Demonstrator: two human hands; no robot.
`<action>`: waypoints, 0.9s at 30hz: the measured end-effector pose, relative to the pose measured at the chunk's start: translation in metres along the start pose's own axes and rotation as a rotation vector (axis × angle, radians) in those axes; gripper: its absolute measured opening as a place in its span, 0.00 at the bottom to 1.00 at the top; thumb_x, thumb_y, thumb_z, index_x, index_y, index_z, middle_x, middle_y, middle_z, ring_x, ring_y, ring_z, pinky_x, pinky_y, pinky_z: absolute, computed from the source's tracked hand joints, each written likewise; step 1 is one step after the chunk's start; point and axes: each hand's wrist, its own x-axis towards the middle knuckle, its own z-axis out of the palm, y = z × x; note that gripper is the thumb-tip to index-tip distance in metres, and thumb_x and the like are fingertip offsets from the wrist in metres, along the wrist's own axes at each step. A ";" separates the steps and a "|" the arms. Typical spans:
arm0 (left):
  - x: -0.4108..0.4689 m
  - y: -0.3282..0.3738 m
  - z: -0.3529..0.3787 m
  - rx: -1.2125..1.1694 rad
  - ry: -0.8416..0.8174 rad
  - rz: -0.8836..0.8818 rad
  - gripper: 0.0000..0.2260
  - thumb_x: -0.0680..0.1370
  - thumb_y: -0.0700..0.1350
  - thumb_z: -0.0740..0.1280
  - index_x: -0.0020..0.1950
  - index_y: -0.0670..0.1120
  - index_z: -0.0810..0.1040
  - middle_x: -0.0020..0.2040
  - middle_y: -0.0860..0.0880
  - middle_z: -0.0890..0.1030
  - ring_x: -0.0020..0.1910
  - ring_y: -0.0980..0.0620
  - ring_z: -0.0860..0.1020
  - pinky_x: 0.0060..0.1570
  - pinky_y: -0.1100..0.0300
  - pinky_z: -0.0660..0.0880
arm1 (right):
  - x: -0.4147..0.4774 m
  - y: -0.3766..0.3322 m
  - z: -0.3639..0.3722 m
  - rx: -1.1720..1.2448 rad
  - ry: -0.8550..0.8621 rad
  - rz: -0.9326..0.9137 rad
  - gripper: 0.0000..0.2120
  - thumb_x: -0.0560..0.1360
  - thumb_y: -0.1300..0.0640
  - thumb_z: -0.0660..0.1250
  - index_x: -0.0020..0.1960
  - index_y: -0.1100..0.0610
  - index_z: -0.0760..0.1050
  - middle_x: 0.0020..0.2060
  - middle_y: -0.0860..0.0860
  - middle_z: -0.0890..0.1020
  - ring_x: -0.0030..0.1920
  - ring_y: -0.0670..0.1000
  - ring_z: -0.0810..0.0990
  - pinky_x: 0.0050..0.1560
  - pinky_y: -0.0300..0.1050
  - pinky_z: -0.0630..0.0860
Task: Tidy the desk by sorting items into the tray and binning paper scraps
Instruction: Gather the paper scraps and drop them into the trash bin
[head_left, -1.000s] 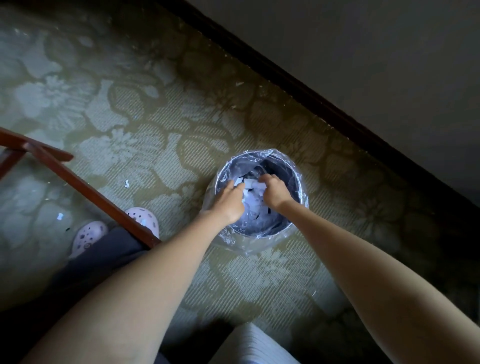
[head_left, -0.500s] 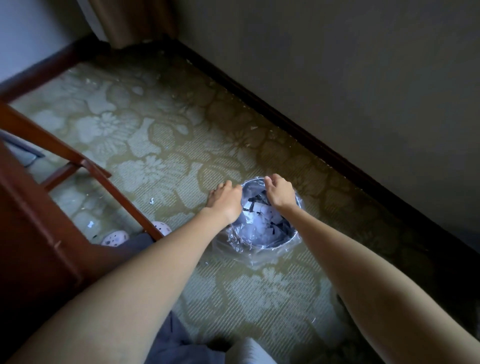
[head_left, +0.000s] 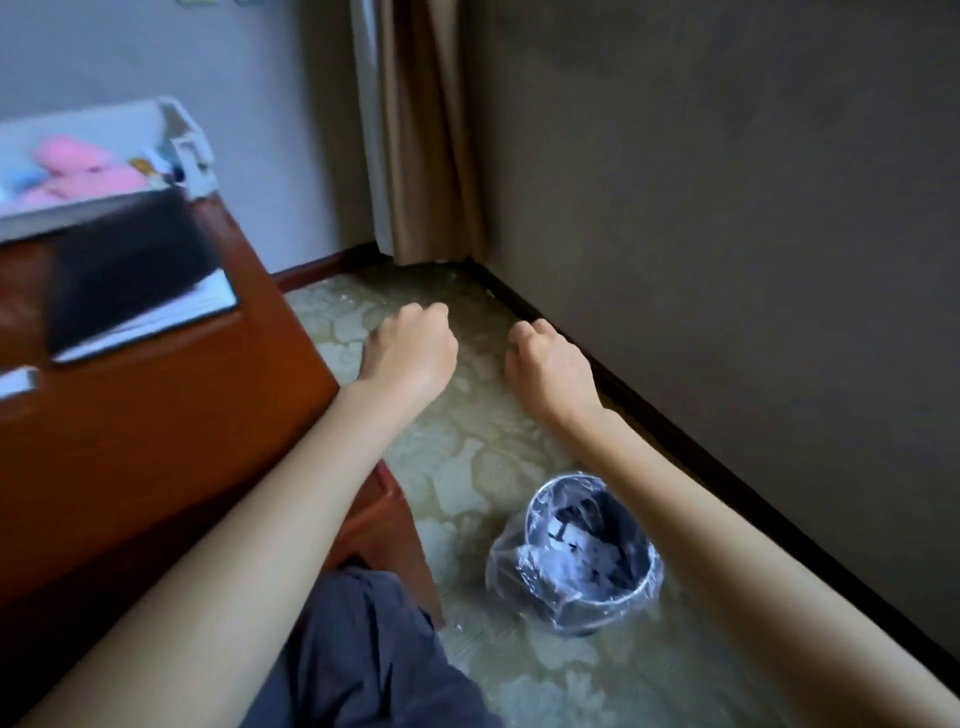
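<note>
— Where are the paper scraps (head_left: 569, 538) seen?
— In the lined bin (head_left: 511, 577) at five o'clock; judged light and flimsy, best pinched in bunches.
— And the fingers?
— Curled on left hand (head_left: 410, 353) and right hand (head_left: 550, 369); nothing is seen held.

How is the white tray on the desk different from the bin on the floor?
The tray is white and boxy; the bin is round, dark and lined with a clear bag. The tray sits on the desk; the bin stands on the carpet. The tray holds pink things; the bin holds paper scraps. Both are open-topped with stuff inside.
</note>
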 end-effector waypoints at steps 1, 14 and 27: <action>-0.006 -0.015 -0.016 0.000 0.049 -0.025 0.13 0.80 0.43 0.53 0.59 0.42 0.73 0.59 0.39 0.76 0.59 0.37 0.74 0.54 0.48 0.71 | 0.001 -0.023 -0.011 0.013 0.043 -0.049 0.11 0.77 0.62 0.55 0.55 0.64 0.71 0.50 0.60 0.76 0.46 0.64 0.77 0.41 0.50 0.69; -0.159 -0.225 -0.094 0.055 0.417 -0.533 0.15 0.79 0.38 0.56 0.63 0.39 0.74 0.60 0.37 0.76 0.59 0.37 0.74 0.55 0.47 0.72 | -0.042 -0.279 0.012 0.206 -0.108 -0.632 0.12 0.79 0.59 0.56 0.60 0.62 0.69 0.58 0.58 0.73 0.58 0.60 0.73 0.53 0.51 0.71; -0.183 -0.347 -0.096 -0.061 0.232 -0.705 0.22 0.82 0.45 0.51 0.76 0.47 0.54 0.76 0.41 0.55 0.76 0.41 0.50 0.73 0.48 0.53 | -0.008 -0.394 0.065 0.043 -0.442 -0.599 0.33 0.74 0.33 0.53 0.75 0.43 0.50 0.77 0.53 0.45 0.76 0.62 0.44 0.75 0.60 0.44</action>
